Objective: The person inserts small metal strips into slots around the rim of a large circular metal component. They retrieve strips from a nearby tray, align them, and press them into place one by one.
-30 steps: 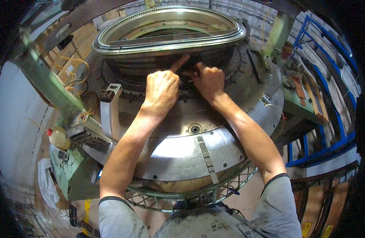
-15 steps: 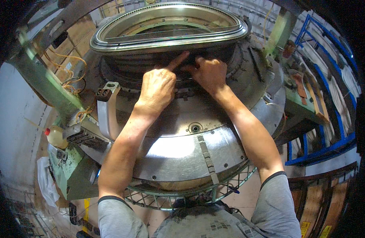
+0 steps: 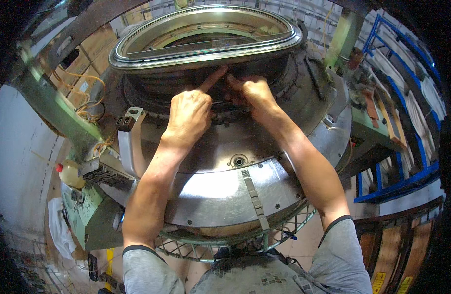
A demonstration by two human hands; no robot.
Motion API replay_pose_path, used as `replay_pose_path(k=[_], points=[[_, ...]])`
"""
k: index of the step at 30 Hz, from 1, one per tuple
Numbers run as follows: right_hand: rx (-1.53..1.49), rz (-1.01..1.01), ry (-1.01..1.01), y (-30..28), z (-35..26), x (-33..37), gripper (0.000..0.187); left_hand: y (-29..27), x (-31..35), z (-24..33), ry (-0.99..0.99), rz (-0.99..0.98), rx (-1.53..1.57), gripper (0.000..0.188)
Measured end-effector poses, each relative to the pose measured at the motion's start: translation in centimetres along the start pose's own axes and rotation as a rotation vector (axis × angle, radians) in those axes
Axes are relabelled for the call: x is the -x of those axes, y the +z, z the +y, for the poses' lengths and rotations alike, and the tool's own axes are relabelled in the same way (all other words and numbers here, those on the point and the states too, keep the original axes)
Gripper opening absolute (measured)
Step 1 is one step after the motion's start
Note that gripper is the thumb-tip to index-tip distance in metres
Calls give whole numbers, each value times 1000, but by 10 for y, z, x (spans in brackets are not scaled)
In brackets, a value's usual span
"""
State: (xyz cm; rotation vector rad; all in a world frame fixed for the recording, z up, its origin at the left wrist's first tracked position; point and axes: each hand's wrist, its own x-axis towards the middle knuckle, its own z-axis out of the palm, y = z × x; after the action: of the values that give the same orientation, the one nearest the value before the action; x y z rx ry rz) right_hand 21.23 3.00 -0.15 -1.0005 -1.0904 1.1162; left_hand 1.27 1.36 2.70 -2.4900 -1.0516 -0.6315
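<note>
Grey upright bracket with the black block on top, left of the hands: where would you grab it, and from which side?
Probably by the bracket's flat grey shank below the black block, coming from the left. Its upright shank is bare and stands clear of the round metal housing, while the left hand and forearm crowd its right side.

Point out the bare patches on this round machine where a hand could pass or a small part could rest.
Bare metal lies on the curved plate between the forearms, around the central bolt hole, and right of the ribbed strip. It is crowded under the upper ring, where the left hand and right hand press into the dark groove.
</note>
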Motion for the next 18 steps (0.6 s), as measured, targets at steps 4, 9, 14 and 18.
replay_pose_path(k=[4,9,14,18], points=[[-157,-86,94,-8,-3,3,18,-1,-3,2,-41,-33,52,59],[-297,-53,243,-1,11,-3,20,-4,-3,6,-78,-70,62,101],[-396,-54,210,-3,12,-6,23,0,1,3,-60,-47,21,65],[-395,98,47,-19,-1,4,22,4,4,-2,-4,-11,50,23]])
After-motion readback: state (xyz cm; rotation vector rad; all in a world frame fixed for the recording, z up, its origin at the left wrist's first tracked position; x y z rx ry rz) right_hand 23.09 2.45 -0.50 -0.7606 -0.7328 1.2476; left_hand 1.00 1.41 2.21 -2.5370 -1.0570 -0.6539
